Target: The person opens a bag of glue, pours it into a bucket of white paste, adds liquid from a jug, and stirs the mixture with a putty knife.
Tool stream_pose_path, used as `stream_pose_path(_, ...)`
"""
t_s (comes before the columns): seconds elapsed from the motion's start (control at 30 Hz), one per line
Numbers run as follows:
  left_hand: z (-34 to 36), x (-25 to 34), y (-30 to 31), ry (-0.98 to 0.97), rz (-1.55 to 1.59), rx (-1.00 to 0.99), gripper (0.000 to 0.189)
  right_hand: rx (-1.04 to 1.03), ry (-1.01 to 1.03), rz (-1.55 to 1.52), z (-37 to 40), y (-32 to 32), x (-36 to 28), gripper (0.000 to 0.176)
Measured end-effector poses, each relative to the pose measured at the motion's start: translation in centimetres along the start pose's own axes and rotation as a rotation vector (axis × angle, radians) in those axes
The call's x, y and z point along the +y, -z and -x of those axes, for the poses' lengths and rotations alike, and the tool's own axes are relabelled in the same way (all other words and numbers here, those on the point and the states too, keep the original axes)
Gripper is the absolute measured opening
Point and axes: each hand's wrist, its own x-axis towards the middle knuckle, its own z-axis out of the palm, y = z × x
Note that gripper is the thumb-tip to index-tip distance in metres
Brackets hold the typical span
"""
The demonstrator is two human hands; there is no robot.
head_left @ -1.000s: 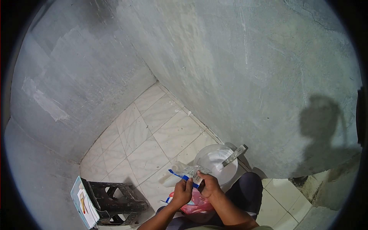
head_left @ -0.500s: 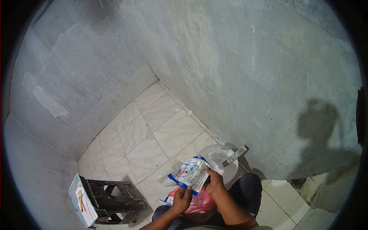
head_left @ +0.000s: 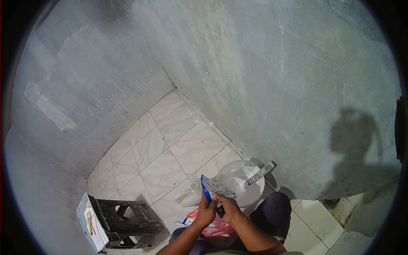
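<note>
Both my hands are closed on a blue and white printed packet (head_left: 216, 187), tilted up over the floor in front of my knees. My left hand (head_left: 206, 213) grips its lower left edge, by the blue strip. Close beside it, my right hand (head_left: 228, 209) pinches the lower edge; the fingertips nearly meet. Below my hands lies a red plastic bag (head_left: 217, 229) with another printed packet (head_left: 187, 221) at its left side. Just beyond the packet stands a round white bucket (head_left: 233, 167) holding whitish contents, and a flat-bladed tool (head_left: 262, 172) leans over its right rim.
A white bottle (head_left: 190, 197) lies on the tiled floor left of the bucket. A black plastic stool (head_left: 131, 219) is at the lower left, with a light blue tray (head_left: 83, 203) holding a brush-like item. Grey plastered walls (head_left: 255, 76) meet in a corner ahead.
The packet has turned from facing me to a steeper, edge-on tilt. My right hand has moved down and left, close to my left hand, which has shifted slightly upward.
</note>
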Motion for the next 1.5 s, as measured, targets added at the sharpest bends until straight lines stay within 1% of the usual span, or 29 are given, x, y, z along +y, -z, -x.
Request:
stream_pose_path(0.03, 0.7, 0.0, -0.2, -0.039, -0.051, 0.007, 0.046, -0.006, 0.000, 0.020, 0.1, -0.3, -0.4, 0.018)
stream_pose_path(0.07, 0.8, -0.1, 0.1, -0.038, -0.055, 0.006, 0.046, -0.007, 0.000, 0.015, 0.2, -0.3, -0.5, 0.018)
stream_pose_path(0.13, 1.4, -0.2, 1.1, 0.273, 0.076, 0.011, 0.040, -0.061, -0.007, 0.051, 0.5, -0.2, -0.6, 0.031)
stream_pose_path(0.17, 1.1, -1.2, 3.0, 0.365, 0.149, -0.050, 0.041, -0.056, 0.015, 0.060, 0.7, -0.5, -0.6, 0.033)
stream_pose_path(0.2, 0.9, -0.3, 2.3, 0.364, 0.150, -0.050, 0.041, -0.056, 0.015, 0.060, 0.6, -0.5, -0.6, 0.033)
stream_pose_path(0.27, 0.7, 2.2, 0.4, 0.364, 0.289, 0.240, 0.039, -0.099, 0.164, 0.176, 0.5, -0.6, -0.2, 0.031)
stream_pose_path(0.3, 0.4, 0.0, 0.9, 0.278, 0.184, 0.228, 0.035, -0.098, 0.163, 0.175, 0.2, -0.3, 0.1, 0.031)
stream_pose_path(0.33, 0.7, -0.3, 1.0, 0.279, 0.186, 0.227, 0.035, -0.095, 0.138, 0.148, -0.1, 0.0, 0.4, 0.031)
stream_pose_path(0.4, 0.9, -0.6, 1.0, -0.022, -0.258, 0.102, 0.027, -0.089, 0.113, 0.120, -0.1, 0.3, 0.6, 0.030)
stream_pose_path(0.47, 1.0, -0.4, 1.0, 0.003, -0.231, 0.101, 0.024, -0.058, 0.045, 0.045, 0.4, 0.0, 0.6, 0.028)
stream_pose_path(0.53, 1.3, -0.1, 0.8, 0.029, -0.203, 0.101, 0.021, -0.017, 0.021, 0.019, 0.8, -0.4, 0.3, 0.028)
stream_pose_path(0.6, 1.6, 0.1, 0.4, 0.009, -0.070, 0.084, 0.023, 0.021, 0.000, -0.010, 0.5, 0.1, 0.4, 0.028)
stream_pose_path(0.67, 1.9, 1.2, -0.3, -0.013, -0.039, 0.092, 0.025, -0.085, -0.007, -0.063, -0.9, 1.7, 0.6, 0.025)
stream_pose_path(0.73, 2.1, 1.4, -0.5, -0.033, -0.003, 0.103, 0.027, -0.084, 0.028, -0.040, -0.7, 1.2, 0.0, 0.025)
stream_pose_path(0.8, 2.2, 1.3, -0.3, -0.008, 0.079, 0.102, 0.031, -0.084, 0.064, -0.018, -0.8, 1.0, -0.7, 0.026)
stream_pose_path(0.87, 2.3, 1.4, -0.2, 0.006, 0.118, 0.099, 0.031, -0.150, -0.038, -0.103, -1.2, 1.4, -1.5, 0.024)
stream_pose_path(0.97, 2.5, 1.8, -0.5, 0.005, 0.167, 0.106, 0.032, -0.120, 0.019, -0.063, -0.9, 0.6, -2.5, 0.022)
stream_pose_path(1.13, 3.0, 2.1, -0.5, -0.006, 0.162, 0.095, 0.035, -0.045, 0.068, -0.058, -1.2, 1.6, -3.4, 0.020)
stream_pose_path(1.17, 3.1, 2.4, -0.7, 0.016, 0.194, 0.096, 0.034, -0.011, 0.084, -0.056, -1.4, 1.7, -3.5, 0.020)
stream_pose_path(1.3, 4.0, 2.8, -1.4, 0.059, 0.249, 0.096, 0.030, -0.032, 0.092, -0.065, -1.9, 2.1, -4.0, 0.023)
stream_pose_path(1.33, 4.1, 2.4, -1.7, 0.058, 0.249, 0.097, 0.030, 0.013, 0.102, -0.096, -1.9, 1.8, -4.1, 0.023)
stream_pose_path(1.37, 4.3, 2.0, -1.9, 0.084, 0.241, 0.133, 0.028, 0.057, 0.110, -0.125, -1.9, 1.4, -4.3, 0.023)
stream_pose_path(1.4, 4.3, 1.8, -1.9, 0.108, 0.233, 0.168, 0.026, 0.052, 0.108, -0.123, -1.3, 0.7, -4.5, 0.023)
stream_pose_path(1.43, 4.3, 2.7, -1.4, 0.233, 0.092, 0.148, 0.021, 0.074, 0.144, -0.111, -0.4, -0.2, -5.0, 0.024)
stream_pose_path(1.47, 4.1, 2.4, -0.3, 0.230, 0.092, 0.152, 0.021, 0.097, 0.180, -0.102, 0.1, -0.6, -5.1, 0.024)
stream_pose_path(1.5, 3.3, 1.6, 1.1, 0.284, 0.036, 0.080, 0.020, 0.076, 0.196, -0.083, -1.2, 1.0, -4.9, 0.024)
